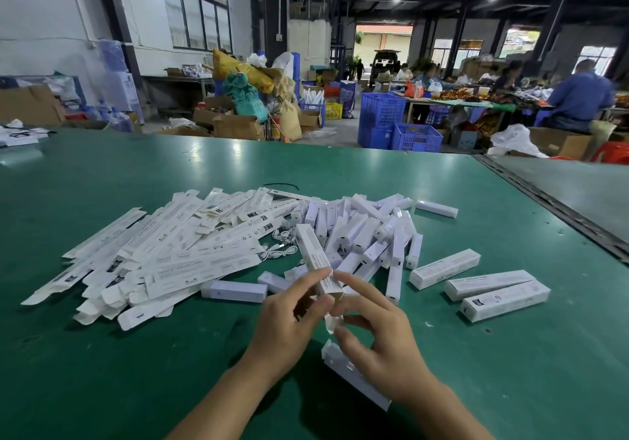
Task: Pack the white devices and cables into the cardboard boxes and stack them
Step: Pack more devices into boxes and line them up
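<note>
A long, narrow white printed box (313, 252), grey lettering down its side, is held tilted above the near middle of the green tabletop (102, 371), its far end pointing at the heap of white devices (367, 232). The left hand (289, 317) pinches the box's near end between thumb and forefinger. The right hand (377, 337) has its forefinger laid against that same end, with thumb and middle finger curled in on the small open flap hanging from it. One loose device (354, 378) lies beneath the right wrist. A spread of flat boxes (163, 255) covers the left side, coiled white cables (279, 245) sit between it and the heap, and three closed boxes (490, 283) lie towards the right edge.
</note>
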Demonstrator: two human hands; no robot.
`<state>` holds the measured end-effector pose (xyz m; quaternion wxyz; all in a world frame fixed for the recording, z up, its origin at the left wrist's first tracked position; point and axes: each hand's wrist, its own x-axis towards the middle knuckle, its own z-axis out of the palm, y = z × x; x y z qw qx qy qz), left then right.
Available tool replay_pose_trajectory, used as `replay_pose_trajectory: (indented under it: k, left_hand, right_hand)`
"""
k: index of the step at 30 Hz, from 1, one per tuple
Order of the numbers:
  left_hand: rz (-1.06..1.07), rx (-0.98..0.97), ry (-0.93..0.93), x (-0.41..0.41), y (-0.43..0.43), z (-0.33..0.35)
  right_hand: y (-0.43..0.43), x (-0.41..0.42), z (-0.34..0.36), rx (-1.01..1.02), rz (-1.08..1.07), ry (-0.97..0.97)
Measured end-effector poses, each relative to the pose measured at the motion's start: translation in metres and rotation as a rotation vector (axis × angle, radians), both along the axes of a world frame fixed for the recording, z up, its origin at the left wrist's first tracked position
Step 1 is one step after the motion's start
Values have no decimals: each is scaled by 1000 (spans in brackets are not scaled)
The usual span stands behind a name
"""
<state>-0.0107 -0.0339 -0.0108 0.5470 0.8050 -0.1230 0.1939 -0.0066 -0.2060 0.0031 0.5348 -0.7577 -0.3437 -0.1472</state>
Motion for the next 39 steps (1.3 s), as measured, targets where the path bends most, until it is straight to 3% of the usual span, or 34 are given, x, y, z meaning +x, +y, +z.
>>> replay_pose_trajectory:
  k: [8,21,31,39]
  left_hand:
    - [51,43,-13,0,1,0]
    - [-165,-164,215,4,2,2]
    - [-221,-122,230,4,4,-4]
    - [-176,-96,196,5,4,-8]
  right_hand:
    - [0,4,-2,-53,-3,-16]
    - [2,8,-8,-138,-126,-172]
    - [3,10,-11,-1,-282,-119]
    - [3,14,-14,31,-255,-240]
